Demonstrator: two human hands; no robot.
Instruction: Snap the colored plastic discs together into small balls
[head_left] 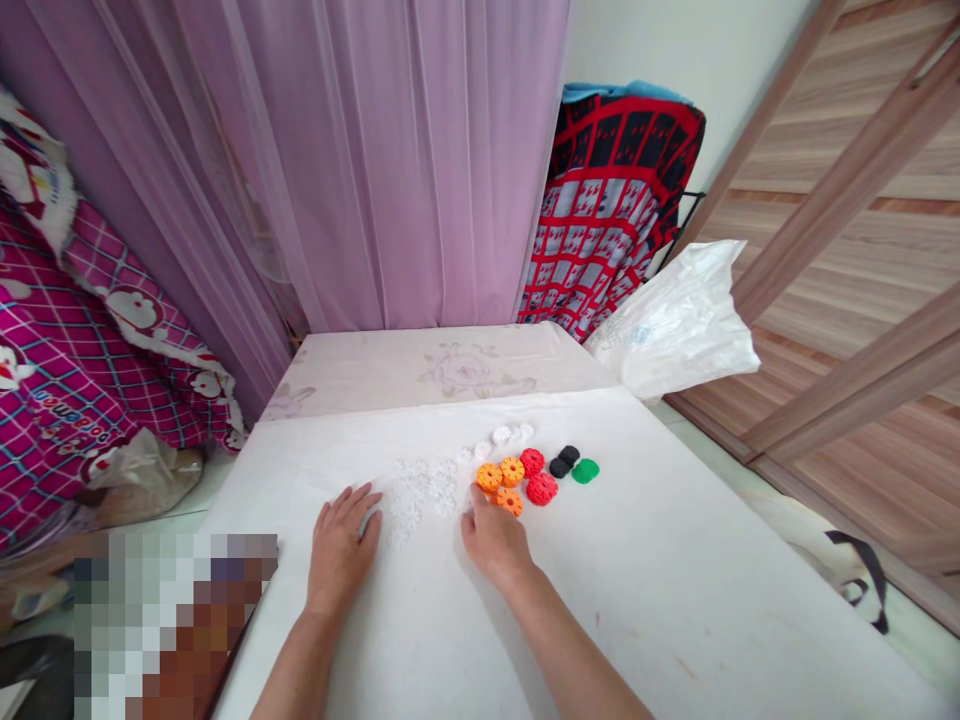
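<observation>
My left hand [345,545] rests palm down on the white tabletop, fingers spread, just left of a loose patch of white snowflake-shaped building discs [431,485]. My right hand [496,538] lies low at the right side of that patch, by the orange notched discs [490,476]. Its thumb and forefinger point away from me with their tips apart; I see nothing between them, and the other fingers are mostly hidden. Beyond the orange discs are red discs [541,488], black discs [559,466] and green discs [586,471]. Several white discs [501,435] form a short row behind the orange ones.
The white table [637,580] has a flower-patterned cover [360,375] at its far end. A white plastic bag [686,325] stands at the far right corner. Purple curtains [390,170] hang behind, and a wooden wardrobe [840,220] is on the right.
</observation>
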